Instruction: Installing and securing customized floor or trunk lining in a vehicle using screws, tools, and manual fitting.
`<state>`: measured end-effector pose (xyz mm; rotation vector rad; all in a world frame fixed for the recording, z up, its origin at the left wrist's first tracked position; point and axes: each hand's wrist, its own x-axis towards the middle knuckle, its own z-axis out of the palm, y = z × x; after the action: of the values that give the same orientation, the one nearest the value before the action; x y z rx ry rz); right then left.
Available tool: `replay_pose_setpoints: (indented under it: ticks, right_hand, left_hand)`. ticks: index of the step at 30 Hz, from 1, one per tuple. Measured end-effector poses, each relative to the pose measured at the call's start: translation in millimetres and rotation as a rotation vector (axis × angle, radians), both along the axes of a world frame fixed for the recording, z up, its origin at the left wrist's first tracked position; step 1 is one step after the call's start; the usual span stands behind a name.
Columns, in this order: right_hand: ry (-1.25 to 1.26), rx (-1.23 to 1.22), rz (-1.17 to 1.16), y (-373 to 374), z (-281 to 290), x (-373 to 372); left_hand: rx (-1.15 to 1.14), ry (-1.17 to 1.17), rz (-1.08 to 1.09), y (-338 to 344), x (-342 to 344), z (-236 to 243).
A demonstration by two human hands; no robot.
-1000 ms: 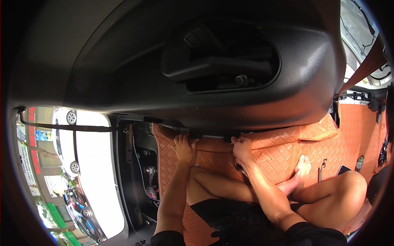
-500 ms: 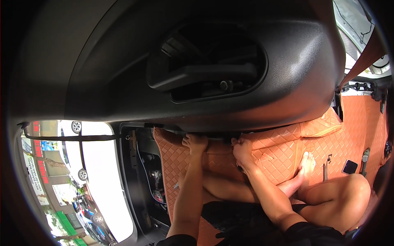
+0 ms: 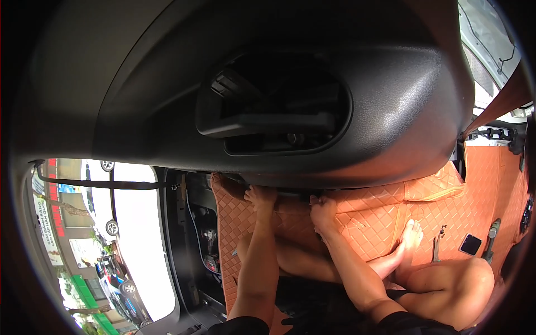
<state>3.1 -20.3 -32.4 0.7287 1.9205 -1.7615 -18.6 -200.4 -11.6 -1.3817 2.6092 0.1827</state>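
Note:
A brown quilted floor mat [image 3: 365,226] with diamond stitching spreads under me, and its far edge runs up against a black plastic trim panel [image 3: 396,111]. My left hand [image 3: 261,197] is closed on that edge near its left end, fingers curled over the top. A little to its right, my right hand [image 3: 323,215] grips the same edge, closed like a fist. The panel's lower lip hangs just above both hands, and what lies behind the edge is dark. By my left forearm, a pale pointed blade-like thing shows partly on the mat.
A smartphone [image 3: 470,244] and a slim metal tool [image 3: 436,250] lie on the mat beside my bare foot [image 3: 411,235]. Right of the phone is a dark green handled item [image 3: 492,237]. A cordless power tool [image 3: 210,243] sits in the black recess at left, beside the vehicle's opening.
The view has shifted slightly. Both hands remain on the mat's edge, with the right hand's fingers now a little closer to the left hand.

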Motion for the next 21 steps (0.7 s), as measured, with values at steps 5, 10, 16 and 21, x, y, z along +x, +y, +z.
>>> replay_pose_setpoints:
  ticks: [5, 10, 16, 21]
  right_hand:
    - [0.032, 0.001, 0.060, 5.9, 8.5, -2.8]
    - [0.023, 0.064, 0.163, 11.8, 17.0, -7.9]
    - [0.109, 0.145, 0.206, 11.3, 16.4, -7.0]
    - [0.138, 0.210, 0.223, 9.4, 15.4, -6.4]
  left_hand:
    - [0.178, -0.059, -0.054, -49.9, 1.6, 1.3]
    - [0.511, -0.237, -0.045, -81.5, -7.4, 14.9]
    - [0.664, -0.690, -0.080, -99.1, -27.4, 45.4]
    - [0.794, -0.601, -0.098, -123.0, -32.7, 39.0]
